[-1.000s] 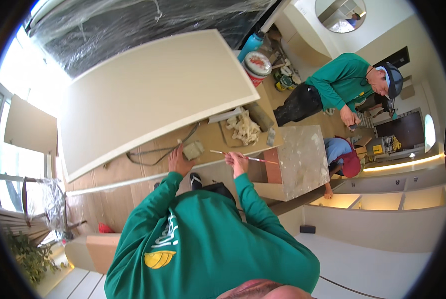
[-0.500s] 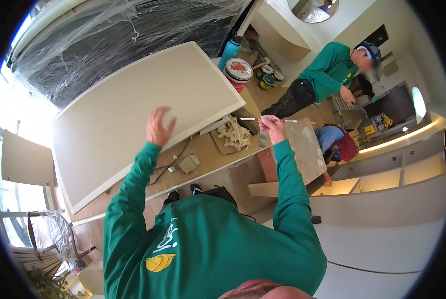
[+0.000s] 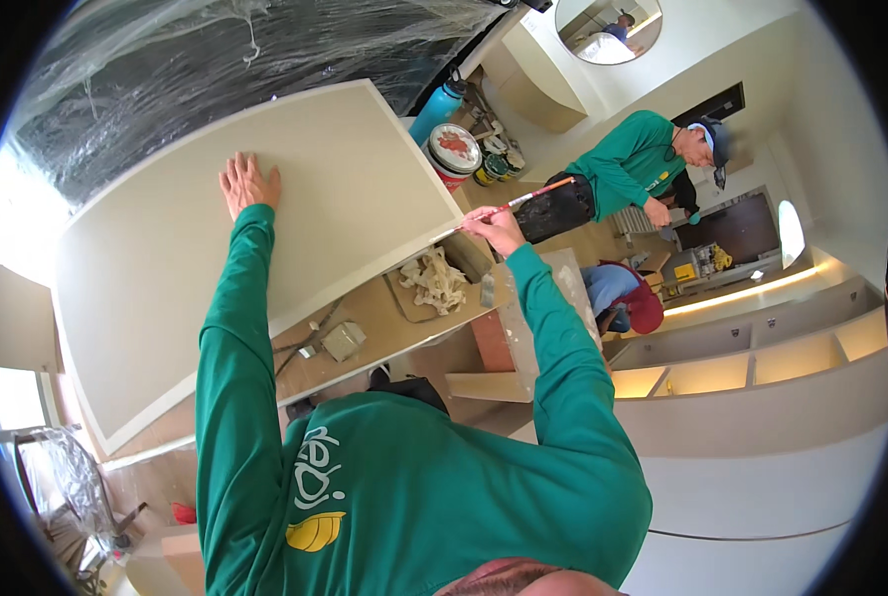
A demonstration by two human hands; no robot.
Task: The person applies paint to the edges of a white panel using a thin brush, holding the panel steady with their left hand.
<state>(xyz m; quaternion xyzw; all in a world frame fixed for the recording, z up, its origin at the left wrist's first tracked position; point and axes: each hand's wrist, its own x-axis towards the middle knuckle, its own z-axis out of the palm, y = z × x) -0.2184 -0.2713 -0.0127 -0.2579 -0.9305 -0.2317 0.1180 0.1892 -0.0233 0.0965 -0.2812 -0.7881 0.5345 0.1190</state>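
Note:
My left hand (image 3: 249, 187) lies flat on a large beige panel (image 3: 216, 233) with a paler border, its fingers spread. In my right hand (image 3: 495, 230) is a thin paintbrush (image 3: 541, 193) with a reddish handle, held between thumb and fingers. The brush tip points left, at the panel's right-hand edge near its corner; whether it touches cannot be told. The panel rests on a table (image 3: 384, 350) covered in brownish sheeting. Below that corner lies a crumpled cream cloth (image 3: 432, 281).
A paint bucket (image 3: 454, 149) and a blue bottle (image 3: 437, 107) stand beyond the panel's right end. A small box (image 3: 344, 341) with a cable sits on the table. One co-worker (image 3: 628, 164) stands at right; another (image 3: 627, 297) bends near lit shelves (image 3: 712, 372). Plastic film (image 3: 186, 70) hangs behind.
My left hand has come down onto the panel, farther out and to the left. The right hand has moved left, bringing the paintbrush from the air to the panel's edge.

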